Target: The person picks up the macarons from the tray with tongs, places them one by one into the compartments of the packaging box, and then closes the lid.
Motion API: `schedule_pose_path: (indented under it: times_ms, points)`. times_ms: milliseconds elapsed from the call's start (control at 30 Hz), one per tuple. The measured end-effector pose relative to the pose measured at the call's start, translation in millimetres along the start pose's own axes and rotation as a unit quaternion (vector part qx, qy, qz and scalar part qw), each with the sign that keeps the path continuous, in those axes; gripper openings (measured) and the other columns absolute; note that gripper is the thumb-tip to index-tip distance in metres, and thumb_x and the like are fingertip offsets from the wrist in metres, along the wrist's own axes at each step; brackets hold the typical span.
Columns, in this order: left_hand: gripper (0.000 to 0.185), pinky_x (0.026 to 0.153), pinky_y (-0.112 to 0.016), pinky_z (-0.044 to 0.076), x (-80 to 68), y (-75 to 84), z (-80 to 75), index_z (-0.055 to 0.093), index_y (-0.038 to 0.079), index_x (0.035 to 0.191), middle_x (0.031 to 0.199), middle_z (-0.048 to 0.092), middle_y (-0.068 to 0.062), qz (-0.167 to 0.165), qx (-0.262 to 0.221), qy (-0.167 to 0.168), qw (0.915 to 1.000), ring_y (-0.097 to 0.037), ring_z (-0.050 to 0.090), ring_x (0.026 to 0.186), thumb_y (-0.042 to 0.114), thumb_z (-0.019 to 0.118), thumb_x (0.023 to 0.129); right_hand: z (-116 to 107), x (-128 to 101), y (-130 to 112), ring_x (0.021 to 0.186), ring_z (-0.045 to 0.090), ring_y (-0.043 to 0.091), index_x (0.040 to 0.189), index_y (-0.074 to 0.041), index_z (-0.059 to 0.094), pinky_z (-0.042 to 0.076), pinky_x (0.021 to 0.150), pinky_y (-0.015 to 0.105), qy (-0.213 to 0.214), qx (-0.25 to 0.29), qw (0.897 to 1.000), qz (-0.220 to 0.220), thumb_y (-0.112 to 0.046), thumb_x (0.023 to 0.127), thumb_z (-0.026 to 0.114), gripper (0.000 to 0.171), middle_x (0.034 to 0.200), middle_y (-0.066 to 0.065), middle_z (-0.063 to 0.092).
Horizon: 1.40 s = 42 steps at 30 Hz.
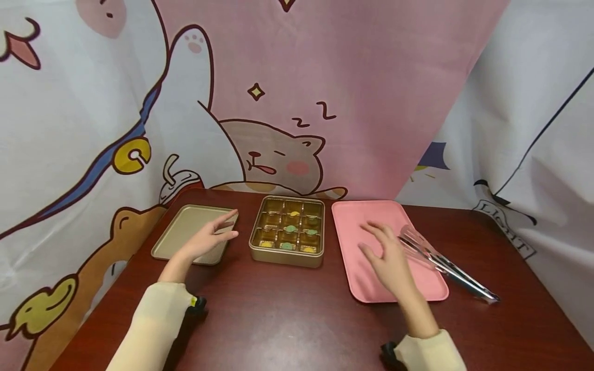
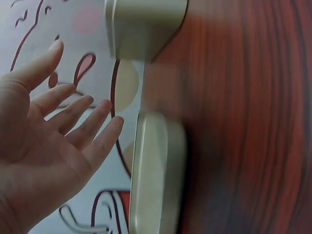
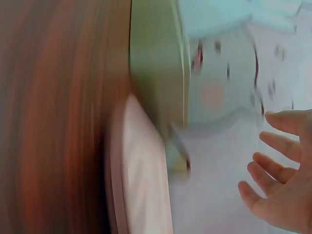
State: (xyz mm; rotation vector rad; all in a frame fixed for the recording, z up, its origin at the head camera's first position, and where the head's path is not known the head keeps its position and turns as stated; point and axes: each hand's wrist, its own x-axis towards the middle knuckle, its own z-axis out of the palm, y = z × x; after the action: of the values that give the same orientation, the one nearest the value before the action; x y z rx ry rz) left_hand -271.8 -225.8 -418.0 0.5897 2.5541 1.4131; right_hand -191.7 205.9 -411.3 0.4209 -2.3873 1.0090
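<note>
Overhead first, from the head view: we log our left hand [image 1: 210,238] with fingers spread and straight, holding nothing, above the near corner of the gold lid [image 1: 185,233]. Just beyond its fingertips, to the right, sits the gold tin [image 1: 287,256], nine compartments, several showing small green and yellow pieces. Our right hand [image 1: 389,256] hovers fingers apart over the pink tray [image 1: 366,216], bare of pieces; metal tongs [image 1: 445,264] lie just right of those fingers, untouched. We judge the work barely begun: tin open, nothing lifted out.

Left wrist view: left-hand fingers [image 2: 73,109] splayed and empty; the lid's rim beside the fingertips, on the red-brown table [image 2: 253,126].

Right wrist view, blurred: right-hand fingers [image 3: 278,165] apart, gripping nothing; tray edge and tin well beyond them.
</note>
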Motion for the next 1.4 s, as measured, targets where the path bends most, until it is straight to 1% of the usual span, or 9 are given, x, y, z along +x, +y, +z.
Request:
schedule_pose_path:
  times_ms: [100, 200, 333, 467, 633, 767, 1000, 1167, 1400]
  points:
    - [0.068, 0.111, -0.062, 0.036, -12.7, -6.1, -15.8, 0.024, 0.004, 0.158, 0.161, 0.027, -0.027, -0.008, 0.022, 0.023, 0.9995, -0.048, 0.034, 0.144, 0.020, 0.057, 0.101, 39.3, 1.1, -35.6, 0.130, 0.054, 0.034, 0.129, -0.005, 0.065, 0.040, 0.109, 0.051, -0.038, 0.050, 0.998, -0.008, -0.007, 0.088, 0.073, 0.042, 0.138, 0.016, 0.058]
    - [0.067, 0.109, -0.063, 0.037, -26.8, -13.4, -30.4, 0.025, 0.002, 0.158, 0.160, 0.028, -0.028, -0.020, 0.042, 0.046, 0.9979, -0.049, 0.035, 0.143, 0.021, 0.057, 0.102, 74.9, -2.5, -69.8, 0.133, 0.053, 0.030, 0.132, -0.008, 0.063, 0.041, 0.111, 0.050, -0.107, 0.081, 0.991, -0.023, -0.013, 0.090, 0.072, 0.043, 0.142, 0.011, 0.057]
    - [0.067, 0.109, -0.064, 0.035, -43.8, -22.7, -44.9, 0.025, -0.001, 0.157, 0.160, 0.026, -0.029, -0.038, 0.061, 0.070, 0.9950, -0.051, 0.033, 0.143, 0.023, 0.056, 0.102, 113.4, -7.7, -105.4, 0.139, 0.049, 0.028, 0.137, -0.009, 0.060, 0.040, 0.113, 0.050, -0.205, 0.117, 0.971, -0.045, -0.018, 0.093, 0.069, 0.046, 0.147, 0.008, 0.052]
    - [0.066, 0.108, -0.068, 0.032, -57.4, -33.6, -56.0, 0.025, -0.004, 0.156, 0.159, 0.027, -0.032, -0.053, 0.066, 0.092, 0.9922, -0.053, 0.030, 0.142, 0.025, 0.054, 0.103, 145.5, -9.1, -130.0, 0.142, 0.046, 0.025, 0.141, -0.009, 0.055, 0.038, 0.116, 0.044, -0.272, 0.129, 0.953, -0.042, -0.021, 0.094, 0.067, 0.050, 0.151, 0.006, 0.049]
    - [0.066, 0.110, -0.069, 0.027, -70.1, -51.4, -65.0, 0.025, -0.006, 0.155, 0.158, 0.026, -0.034, -0.074, 0.056, 0.133, 0.9868, -0.056, 0.024, 0.143, 0.024, 0.053, 0.104, 184.5, -7.0, -143.1, 0.144, 0.043, 0.025, 0.147, -0.005, 0.047, 0.039, 0.115, 0.033, -0.324, 0.182, 0.928, 0.019, -0.024, 0.093, 0.069, 0.062, 0.157, 0.010, 0.042]
    - [0.069, 0.111, -0.070, 0.022, -75.8, -64.0, -67.1, 0.021, -0.006, 0.155, 0.158, 0.022, -0.036, -0.095, 0.068, 0.157, 0.9806, -0.057, 0.021, 0.144, 0.023, 0.055, 0.103, 211.5, -3.8, -142.7, 0.148, 0.036, 0.027, 0.153, -0.001, 0.035, 0.037, 0.117, 0.032, -0.347, 0.232, 0.904, 0.094, -0.026, 0.092, 0.070, 0.075, 0.163, 0.014, 0.030]
    - [0.077, 0.112, -0.072, 0.015, -83.4, -78.1, -69.2, 0.010, -0.012, 0.154, 0.157, 0.006, -0.041, -0.151, 0.106, 0.134, 0.9738, -0.061, 0.010, 0.143, 0.018, 0.057, 0.101, 231.6, 5.9, -141.1, 0.153, 0.027, 0.025, 0.158, -0.002, 0.022, 0.027, 0.123, 0.035, -0.369, 0.211, 0.894, 0.140, -0.032, 0.090, 0.072, 0.089, 0.166, 0.013, 0.024]
    - [0.074, 0.111, -0.070, 0.023, -83.7, -77.2, -73.6, 0.008, -0.014, 0.153, 0.154, 0.013, -0.045, -0.188, 0.122, 0.123, 0.9668, -0.063, 0.019, 0.139, 0.014, 0.054, 0.102, 231.4, 12.5, -141.1, 0.148, 0.036, 0.030, 0.159, -0.003, 0.021, 0.032, 0.120, 0.034, -0.379, 0.218, 0.887, 0.149, -0.031, 0.091, 0.072, 0.090, 0.166, 0.012, 0.023]
    - [0.069, 0.111, -0.068, 0.025, -77.2, -73.6, -73.0, 0.013, -0.016, 0.151, 0.150, 0.021, -0.045, -0.194, 0.134, 0.100, 0.9666, -0.061, 0.024, 0.139, 0.011, 0.053, 0.102, 230.0, 15.0, -137.4, 0.144, 0.043, 0.031, 0.159, -0.003, 0.021, 0.035, 0.118, 0.032, -0.381, 0.210, 0.888, 0.148, -0.030, 0.092, 0.071, 0.088, 0.165, 0.012, 0.025]
